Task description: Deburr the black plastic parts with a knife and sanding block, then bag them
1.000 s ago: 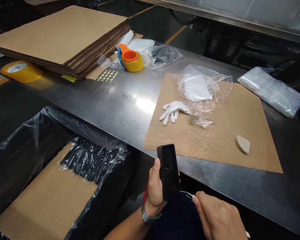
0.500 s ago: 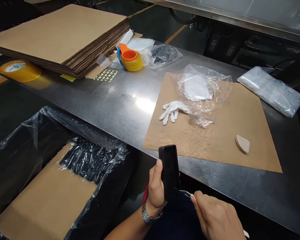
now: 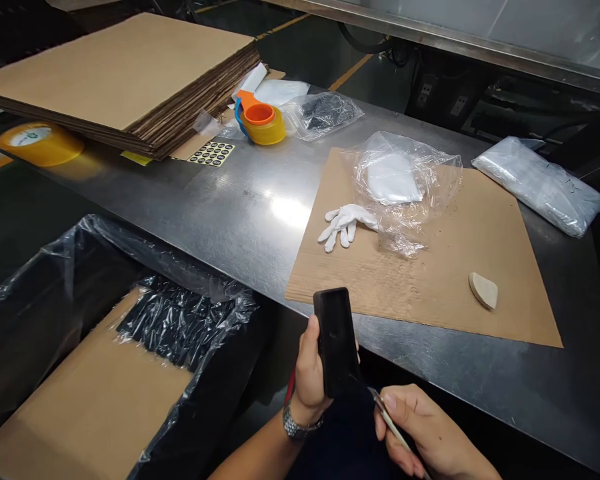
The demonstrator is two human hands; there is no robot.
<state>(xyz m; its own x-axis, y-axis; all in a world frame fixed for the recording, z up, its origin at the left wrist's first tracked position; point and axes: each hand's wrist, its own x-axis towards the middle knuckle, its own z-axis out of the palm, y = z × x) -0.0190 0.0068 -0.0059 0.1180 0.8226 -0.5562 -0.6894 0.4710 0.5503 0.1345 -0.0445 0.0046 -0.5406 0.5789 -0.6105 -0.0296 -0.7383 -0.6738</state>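
My left hand [image 3: 310, 373] is closed around a black, shallow, open-faced plastic part [image 3: 336, 340], thumb along its left edge, with fingertips showing at its right edge. The part is held upright, its hollow side facing me. Close to its lower right corner, my right hand [image 3: 425, 423] grips a slim pale-handled tool [image 3: 395, 423] with a thin metal tip. Whether that tip touches the part is hard to tell against the dark background. Beyond my hands, a white glove [image 3: 347, 223] and a beige wedge-shaped block [image 3: 483, 291] lie on a cardboard sheet [image 3: 430, 293].
A clear bag with white sheets [image 3: 393, 177] rests on the cardboard. On the metal table [image 3: 205, 207] are a tape dispenser [image 3: 263, 123], a yellow tape roll [image 3: 40, 142], stacked cardboard [image 3: 120, 73] and a wrapped packet [image 3: 545, 183]. A plastic-lined bin [image 3: 95, 373] stands at lower left.
My right hand has turned, showing more of the tool's handle, and its tip has moved slightly down and away from the part. The black part has turned a little, facing me more.
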